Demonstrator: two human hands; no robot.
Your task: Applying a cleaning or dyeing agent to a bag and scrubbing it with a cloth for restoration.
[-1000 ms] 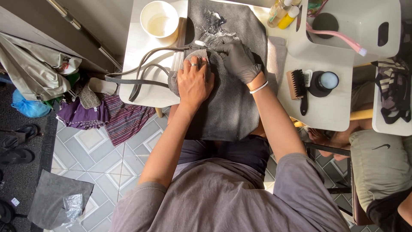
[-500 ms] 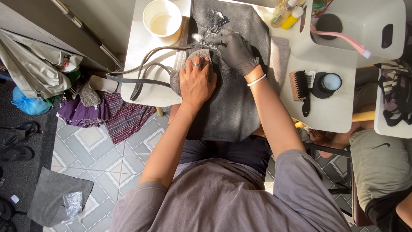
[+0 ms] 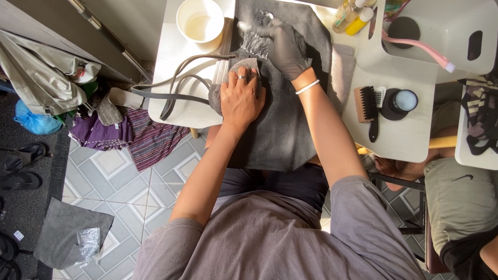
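Observation:
A grey bag (image 3: 217,97) lies on a dark grey towel (image 3: 280,135) spread over a white table (image 3: 171,52) and my lap. The bag's long straps (image 3: 176,88) trail off to the left. My left hand (image 3: 241,98), bare with a ring, presses down on the bag's rounded end and holds it in place. Just beyond it, my right hand (image 3: 285,49) wears a dark glove and grips a pale foamy scrubber (image 3: 254,44) against the far end of the bag. The scrubber is too blurred to tell whether it is a brush or a cloth.
A white bowl of cloudy liquid (image 3: 201,21) stands at the table's far left. On the white stand to the right lie a black-bristled brush (image 3: 367,103), a round black tin (image 3: 399,101), small bottles (image 3: 353,13) and a pink brush (image 3: 420,49). Clothes (image 3: 150,137) and sandals (image 3: 21,166) lie on the floor at left. Another person's leg (image 3: 456,197) is at right.
My gloved right hand has slid away from me along the bag with the scrubber. My left hand has stayed pressed on the bag.

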